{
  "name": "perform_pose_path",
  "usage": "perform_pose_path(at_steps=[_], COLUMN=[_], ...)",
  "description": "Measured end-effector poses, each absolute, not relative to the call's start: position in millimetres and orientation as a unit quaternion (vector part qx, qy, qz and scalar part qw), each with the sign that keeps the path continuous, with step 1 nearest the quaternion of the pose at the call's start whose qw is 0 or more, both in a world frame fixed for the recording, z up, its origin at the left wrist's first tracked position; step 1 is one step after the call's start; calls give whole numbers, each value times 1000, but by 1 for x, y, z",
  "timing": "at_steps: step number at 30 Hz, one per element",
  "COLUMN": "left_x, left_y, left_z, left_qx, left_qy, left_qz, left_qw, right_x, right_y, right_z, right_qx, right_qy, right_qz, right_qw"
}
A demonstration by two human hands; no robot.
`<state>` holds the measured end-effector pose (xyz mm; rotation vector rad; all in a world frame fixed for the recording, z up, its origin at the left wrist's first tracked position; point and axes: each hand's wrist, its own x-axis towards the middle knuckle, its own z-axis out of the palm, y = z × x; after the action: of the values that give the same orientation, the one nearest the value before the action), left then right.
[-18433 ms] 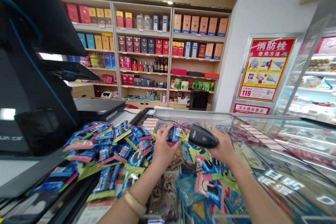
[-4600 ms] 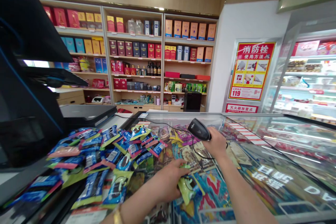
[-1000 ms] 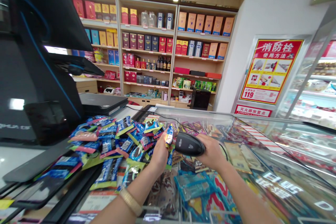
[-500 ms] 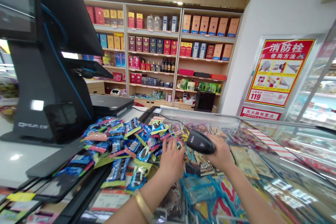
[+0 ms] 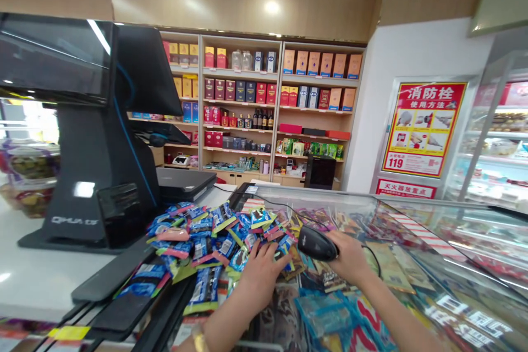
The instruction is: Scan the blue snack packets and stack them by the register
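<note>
The right hand [image 5: 351, 257] has its fingers clamped around a black barcode scanner [image 5: 317, 243]. The left hand [image 5: 259, 280] lies open, fingers spread, on blue snack packets [image 5: 202, 245] — heaped at the left edge of the glass bench [image 5: 412, 231], just beside a black checkout terminal [image 5: 103, 176].

Packets [image 5: 206, 236] heaped on glass counter [image 5: 330, 197], checkout terminal [image 5: 99, 187] left.

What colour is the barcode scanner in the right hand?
The barcode scanner is black, shown best in the head view.
</note>
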<state>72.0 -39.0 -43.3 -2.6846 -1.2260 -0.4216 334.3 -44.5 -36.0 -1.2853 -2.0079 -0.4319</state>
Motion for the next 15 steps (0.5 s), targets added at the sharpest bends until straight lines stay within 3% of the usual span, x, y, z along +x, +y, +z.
perform_pose_path(at_steps=[8, 15], left_x=[61, 63], left_y=[-42, -42], left_z=[-45, -46], left_qx=[-889, -888], left_qy=[-396, -400], left_qz=[-226, -223], left_qw=[42, 36], right_x=[319, 334], right_y=[-78, -82], right_z=[-56, -76], right_qx=[-507, -497], right_qy=[-744, -733], right_qz=[-243, -311], right_qw=[362, 344])
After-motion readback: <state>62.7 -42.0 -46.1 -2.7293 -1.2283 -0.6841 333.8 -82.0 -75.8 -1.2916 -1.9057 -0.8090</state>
